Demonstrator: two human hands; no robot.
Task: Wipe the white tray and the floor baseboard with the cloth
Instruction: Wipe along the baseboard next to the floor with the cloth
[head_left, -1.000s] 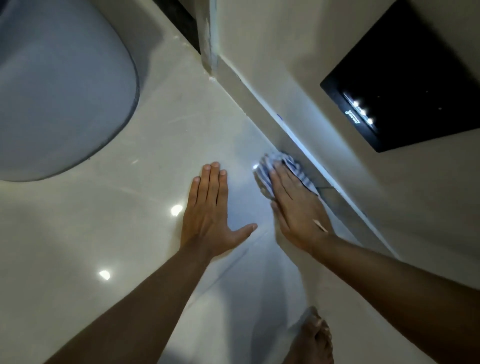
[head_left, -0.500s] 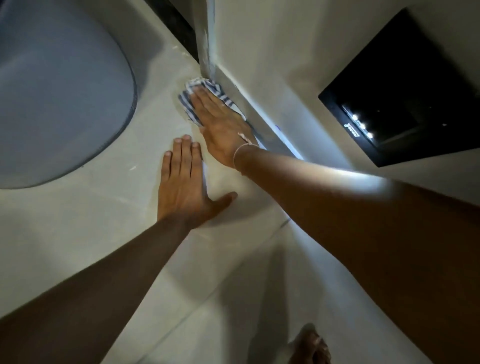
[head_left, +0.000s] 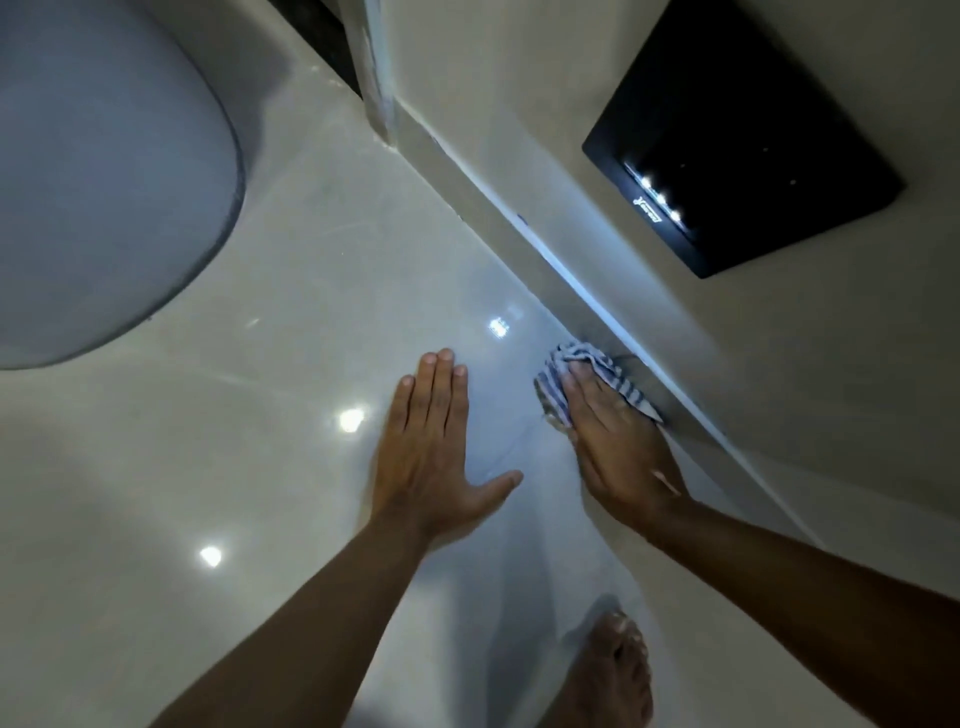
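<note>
A blue-and-white striped cloth (head_left: 576, 364) lies bunched at the foot of the grey baseboard (head_left: 498, 218), which runs diagonally from the upper middle to the lower right. My right hand (head_left: 618, 441) lies flat on the cloth, fingers together, pressing it against the baseboard and the floor. My left hand (head_left: 431, 452) rests palm down on the glossy tile floor (head_left: 291, 332) just left of the right hand, fingers straight, thumb spread, holding nothing. No white tray can be made out.
A large rounded grey-white fixture (head_left: 93, 171) fills the upper left. A black panel with small lights (head_left: 743, 145) is fixed to the beige wall at upper right. A door frame post (head_left: 376, 78) stands at the baseboard's far end. My bare foot (head_left: 618, 670) is at the bottom.
My right hand has slid the cloth back along the baseboard, from the far corner by the door frame post toward me. My left hand shifted right and nearer on the floor.
</note>
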